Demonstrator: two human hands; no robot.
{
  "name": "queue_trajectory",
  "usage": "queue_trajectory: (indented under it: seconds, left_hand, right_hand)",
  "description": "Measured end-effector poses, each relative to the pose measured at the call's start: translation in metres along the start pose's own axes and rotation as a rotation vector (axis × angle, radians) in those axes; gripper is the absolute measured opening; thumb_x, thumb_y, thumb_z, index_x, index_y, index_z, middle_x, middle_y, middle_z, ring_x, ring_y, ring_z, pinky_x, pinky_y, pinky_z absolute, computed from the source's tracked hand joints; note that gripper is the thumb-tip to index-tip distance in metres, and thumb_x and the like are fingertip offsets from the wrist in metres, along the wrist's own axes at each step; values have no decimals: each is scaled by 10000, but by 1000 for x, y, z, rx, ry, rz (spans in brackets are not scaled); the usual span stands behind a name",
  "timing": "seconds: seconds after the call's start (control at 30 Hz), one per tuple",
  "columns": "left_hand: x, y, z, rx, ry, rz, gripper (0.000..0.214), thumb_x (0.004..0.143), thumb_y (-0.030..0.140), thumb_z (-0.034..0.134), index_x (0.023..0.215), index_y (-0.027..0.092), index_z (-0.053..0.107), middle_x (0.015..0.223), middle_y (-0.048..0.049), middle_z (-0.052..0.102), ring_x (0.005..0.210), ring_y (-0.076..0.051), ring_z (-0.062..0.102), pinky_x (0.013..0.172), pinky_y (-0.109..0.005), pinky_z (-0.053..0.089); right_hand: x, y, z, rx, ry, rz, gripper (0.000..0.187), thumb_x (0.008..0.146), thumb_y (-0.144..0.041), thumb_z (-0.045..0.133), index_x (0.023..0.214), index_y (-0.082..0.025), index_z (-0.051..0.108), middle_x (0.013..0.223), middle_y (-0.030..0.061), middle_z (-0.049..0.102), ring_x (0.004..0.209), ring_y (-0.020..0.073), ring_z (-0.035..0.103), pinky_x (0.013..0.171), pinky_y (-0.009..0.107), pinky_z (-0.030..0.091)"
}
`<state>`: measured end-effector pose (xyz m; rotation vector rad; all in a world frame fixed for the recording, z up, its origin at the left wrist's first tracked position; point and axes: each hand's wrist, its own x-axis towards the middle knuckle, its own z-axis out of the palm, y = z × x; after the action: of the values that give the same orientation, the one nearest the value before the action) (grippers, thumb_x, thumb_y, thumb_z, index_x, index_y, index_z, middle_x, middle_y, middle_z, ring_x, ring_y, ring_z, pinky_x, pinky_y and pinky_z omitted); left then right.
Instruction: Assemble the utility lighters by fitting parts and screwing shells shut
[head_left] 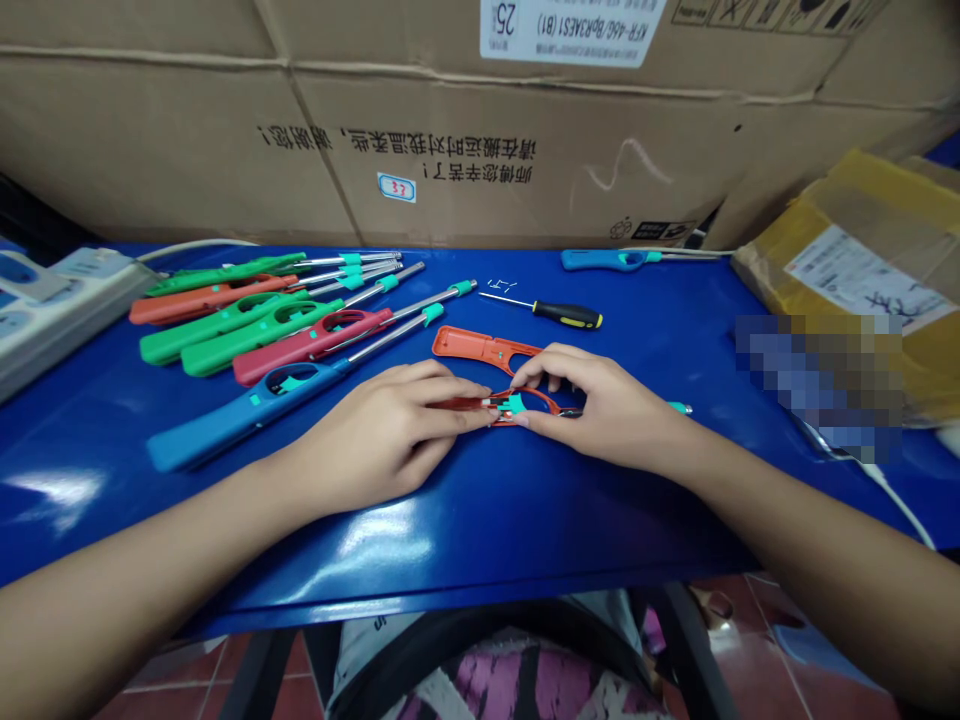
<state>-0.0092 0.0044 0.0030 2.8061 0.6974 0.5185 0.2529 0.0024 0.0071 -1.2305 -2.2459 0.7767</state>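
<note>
An opened orange long-nosed lighter (551, 401) lies on the blue table between my hands, its inner parts and green trigger (515, 403) exposed. My left hand (394, 430) is closed on its handle end, fingertips by the small parts left of the trigger. With thumb and fingers bent around the trigger and ring area, my right hand (604, 400) grips the same lighter. The tip of its tube (681, 408) shows beyond my right wrist. Just behind rests the loose orange half shell (469, 345), hollow side up and partly covered by my right fingers.
Several long-nosed lighters (274, 330) lie at the left beside a white power strip (64, 310). A screwdriver (566, 312) and small screws (501, 286) are behind. Farther back are a blue lighter (611, 260) and a large carton (450, 120); a taped box (847, 270) stands right.
</note>
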Motion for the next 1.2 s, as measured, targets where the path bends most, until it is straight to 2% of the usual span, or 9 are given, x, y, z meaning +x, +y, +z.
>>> queue_trajectory:
  seconds: [0.17, 0.3, 0.43, 0.6, 0.73, 0.93, 1.2]
  left_hand:
    - [0, -9, 4, -184, 59, -28, 376, 964, 96, 501, 1217, 250, 733, 1279, -60, 714, 1132, -236, 641, 993, -431, 528]
    - [0, -10, 6, -239, 82, -48, 352, 978, 102, 511, 1212, 243, 733, 1259, -63, 722, 1101, -224, 644, 974, -417, 520]
    - [0, -8, 3, -186, 22, -31, 424, 968, 79, 487, 1289, 265, 693, 1307, -69, 677, 1131, -231, 605, 996, -418, 501]
    - [0, -4, 1, -118, -78, -35, 541, 926, 30, 454, 1343, 312, 652, 1338, -79, 604, 1172, -251, 548, 1024, -454, 472]
    - [1, -2, 0, -106, -97, -50, 554, 915, 22, 444, 1354, 298, 640, 1337, -84, 586, 1178, -258, 531, 1024, -476, 462]
    - [1, 0, -1, -28, -111, -28, 543, 931, 44, 429, 1374, 293, 620, 1339, -96, 583, 1166, -272, 529, 974, -483, 481]
    - [0, 3, -2, 109, -118, 10, 549, 929, 64, 440, 1417, 271, 584, 1346, -118, 590, 1138, -302, 546, 903, -474, 512]
  right_hand:
    - [1, 6, -11, 63, -28, 57, 169, 898, -301, 664, 1036, -216, 711, 1017, 37, 710, 866, 165, 631, 814, 325, 523]
    - [1, 8, -17, 52, -56, 40, 214, 845, -303, 726, 1035, -208, 712, 1013, 33, 710, 881, 168, 623, 819, 317, 521]
    - [-1, 8, -18, 34, -129, 37, 248, 811, -282, 757, 1044, -214, 705, 1047, 28, 703, 917, 170, 622, 842, 309, 517]
    - [-1, 8, -18, -17, -148, 1, 244, 817, -260, 749, 1053, -215, 702, 1050, 30, 704, 913, 169, 624, 830, 300, 516]
    - [-1, 9, -17, -28, -133, -14, 195, 863, -256, 711, 1051, -203, 708, 1026, 31, 714, 885, 157, 630, 827, 296, 518]
    - [-1, 10, -16, 10, -144, 9, 180, 854, -251, 701, 1029, -209, 713, 1023, 29, 707, 870, 158, 618, 817, 307, 523]
    - [-1, 12, -21, 53, -181, 19, 246, 818, -172, 650, 1053, -198, 716, 1035, 33, 717, 876, 165, 625, 821, 321, 536]
